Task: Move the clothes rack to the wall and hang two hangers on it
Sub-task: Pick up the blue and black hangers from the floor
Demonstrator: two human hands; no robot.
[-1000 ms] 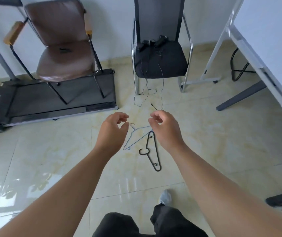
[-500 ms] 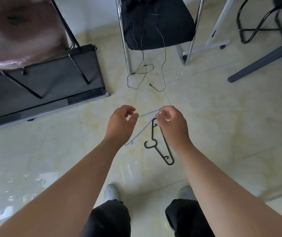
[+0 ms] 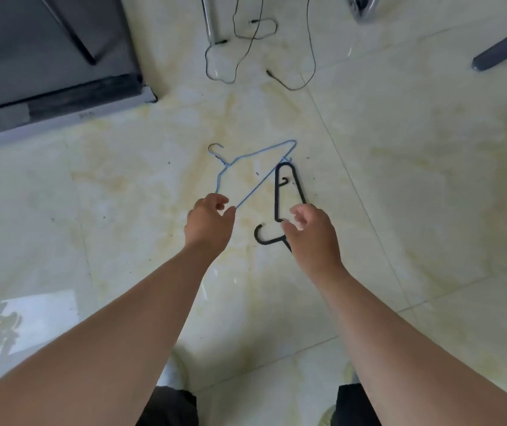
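Observation:
Two hangers lie on the pale tiled floor. A thin blue wire hanger (image 3: 255, 155) is spread flat, its hook pointing left. A black plastic hanger (image 3: 277, 198) lies just right of it, hook toward me. My left hand (image 3: 209, 224) hovers over the blue hanger's near corner, fingers curled and apart. My right hand (image 3: 315, 236) hovers over the black hanger's middle, fingers apart, covering part of it. Neither hand visibly grips anything. The clothes rack is out of view.
A treadmill deck (image 3: 46, 87) fills the upper left. A chair leg (image 3: 210, 20) and loose black cables (image 3: 246, 47) lie beyond the hangers. A grey furniture foot (image 3: 504, 50) reaches in at upper right. My feet show at the bottom.
The view has tilted further down and moved closer to the floor. Both hands have dropped to the near ends of the hangers. The hangers have stayed on the floor.

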